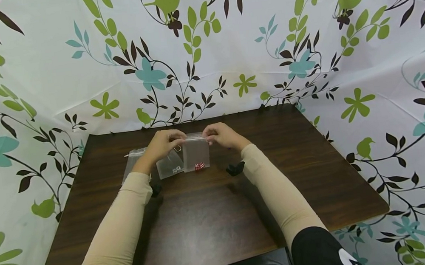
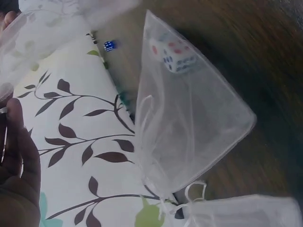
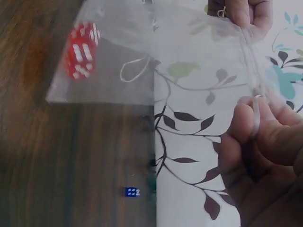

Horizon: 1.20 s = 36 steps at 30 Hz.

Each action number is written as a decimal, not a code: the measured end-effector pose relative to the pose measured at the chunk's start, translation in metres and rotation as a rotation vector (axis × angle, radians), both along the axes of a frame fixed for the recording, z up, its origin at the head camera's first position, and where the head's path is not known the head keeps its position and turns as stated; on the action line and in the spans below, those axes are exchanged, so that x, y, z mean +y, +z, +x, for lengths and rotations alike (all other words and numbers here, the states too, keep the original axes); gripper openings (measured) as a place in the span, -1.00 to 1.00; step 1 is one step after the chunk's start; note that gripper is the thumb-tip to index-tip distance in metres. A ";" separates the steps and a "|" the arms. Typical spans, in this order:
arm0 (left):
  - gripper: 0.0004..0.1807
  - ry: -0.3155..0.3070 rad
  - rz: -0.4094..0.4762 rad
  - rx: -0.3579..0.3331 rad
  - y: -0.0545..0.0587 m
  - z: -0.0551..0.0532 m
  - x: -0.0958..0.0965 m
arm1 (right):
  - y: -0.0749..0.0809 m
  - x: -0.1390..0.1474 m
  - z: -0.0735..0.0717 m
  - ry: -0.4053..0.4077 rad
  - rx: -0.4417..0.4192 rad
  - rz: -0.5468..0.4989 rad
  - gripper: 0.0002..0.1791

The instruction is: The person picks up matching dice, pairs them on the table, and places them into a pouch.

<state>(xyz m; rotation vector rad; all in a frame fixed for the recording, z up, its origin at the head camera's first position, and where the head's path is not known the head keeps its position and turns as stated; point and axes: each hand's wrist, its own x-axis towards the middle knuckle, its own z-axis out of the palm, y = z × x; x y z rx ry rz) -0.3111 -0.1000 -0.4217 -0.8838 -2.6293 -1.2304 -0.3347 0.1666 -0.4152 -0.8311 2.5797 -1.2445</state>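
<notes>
On the dark table [image 1: 212, 213], far left, a sheer pouch [image 1: 132, 160] lies beside a second pouch [image 1: 166, 166], whose white dice [image 2: 179, 54] show red and blue pips only in the left wrist view. The left hand [image 1: 163, 145] pinches a third pouch [image 1: 195, 153] by its mouth; between the hands it looks translucent, white-pipped red dice [image 3: 81, 52] bunched at its bottom. The right hand [image 1: 228, 135] pinches its drawstring [image 3: 256, 116] side. The right wrist view clearly shows a blue die [image 3: 132, 192] on the table.
</notes>
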 end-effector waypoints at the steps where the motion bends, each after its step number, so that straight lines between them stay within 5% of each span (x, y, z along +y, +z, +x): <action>1: -0.83 0.004 0.002 -0.010 -0.001 0.000 0.000 | -0.001 0.001 -0.002 0.001 -0.030 -0.005 -0.91; 6: -0.76 0.027 0.025 -0.068 -0.011 -0.003 -0.001 | -0.010 0.001 -0.008 -0.019 -0.133 -0.039 -0.83; 12: -0.64 0.079 0.087 -0.168 -0.022 -0.009 -0.004 | -0.019 0.000 -0.016 -0.057 -0.140 -0.070 -0.62; 16: -0.63 0.103 0.098 -0.224 -0.026 -0.011 -0.007 | -0.024 0.001 -0.019 -0.100 -0.160 -0.063 -0.67; 22: -0.71 0.132 0.086 -0.239 -0.030 -0.014 -0.009 | -0.030 0.002 -0.024 -0.123 -0.135 -0.028 -0.84; 36: -0.78 0.190 0.042 -0.241 -0.039 -0.019 -0.019 | -0.038 0.007 -0.033 -0.136 -0.049 0.042 -0.88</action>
